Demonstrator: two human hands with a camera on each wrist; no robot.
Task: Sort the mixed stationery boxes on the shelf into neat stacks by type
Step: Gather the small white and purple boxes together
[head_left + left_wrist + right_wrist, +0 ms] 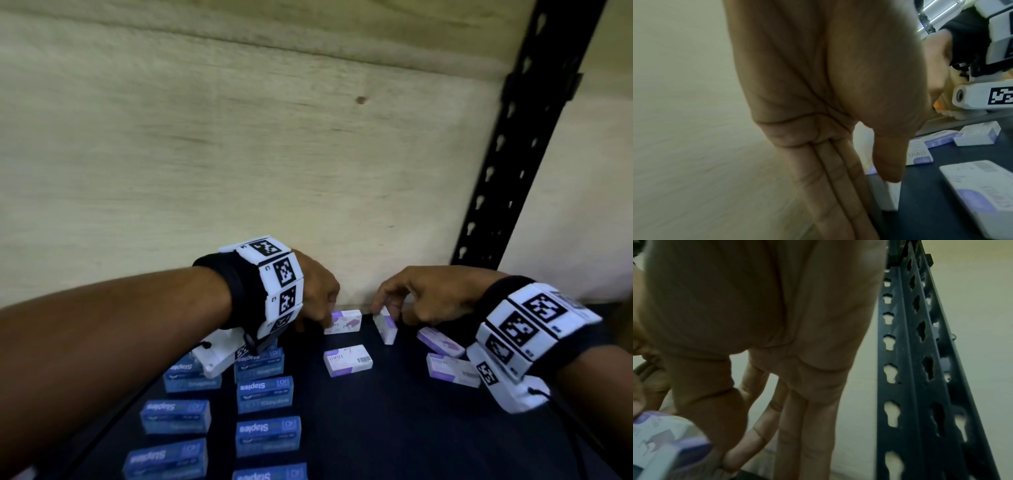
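The blue staple boxes (268, 435) lie nearest the viewer, flat on the dark shelf (394, 428) in two columns at the left; each has its long axis running left to right, with white "Staples" lettering upside down to the viewer.

The white-and-purple staple boxes (347, 360) occupy the rear right of the shelf, well apart from the blue group. Most lie flat with long axes roughly left to right.

One tilted white box (386, 328) stands on edge, its long axis running front to back. The right hand (433, 298) pinches its top between thumb and fingertips.

The left hand (317, 291) is over the rear white box (343, 321), which lies flat against the back wall (239, 154). Its fingers are extended along the box and the thumb touches it; a closed grasp is not evident.

A black perforated upright (513, 154) stands at the right rear.
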